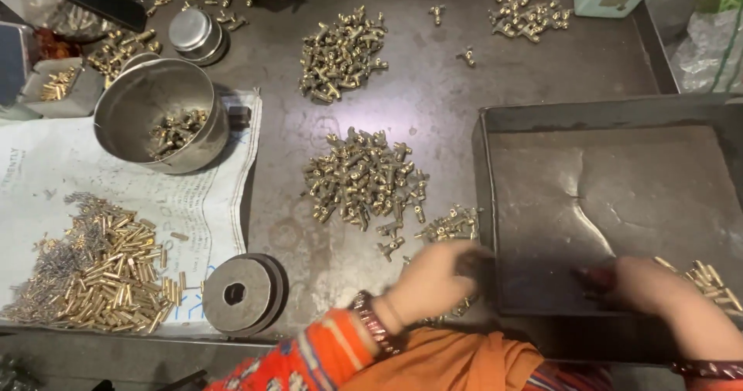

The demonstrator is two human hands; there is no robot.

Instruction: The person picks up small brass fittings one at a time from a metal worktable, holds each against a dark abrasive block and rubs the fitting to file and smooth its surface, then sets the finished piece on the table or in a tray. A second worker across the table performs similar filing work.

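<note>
Head view, workbench seen from above.

Item: left hand [433, 279], blurred, at the near-left corner of the dark metal tray [534, 120]. It lies palm down over loose brass T-shaped fittings [449, 225] scattered just beside the tray wall. Fingers are curled toward the tray edge; whether they pinch a fitting cannot be told, since the fingertips are smeared. Wrist bent inward, bangle on the forearm, orange patterned sleeve [333, 352] behind it.

Item: right hand [646, 283], inside the tray at its near edge, knuckles up. It appears to touch a small dark red object [594, 277]; the grip is hidden, so closed or spread cannot be told. Brass pins [708, 279] lie just beside the wrist.

Handling note, as a judgement: small fittings are best drawn a few at a time with the fingertips low to the surface, tray steadied by the other hand, so none roll off.

Surroundings: main heap of brass fittings [364, 178] at centre; second heap [340, 54] further off; steel bowl [159, 112] with a few fittings; brass tubes [108, 271] on paper; steel disc [236, 292] near the front edge.
</note>
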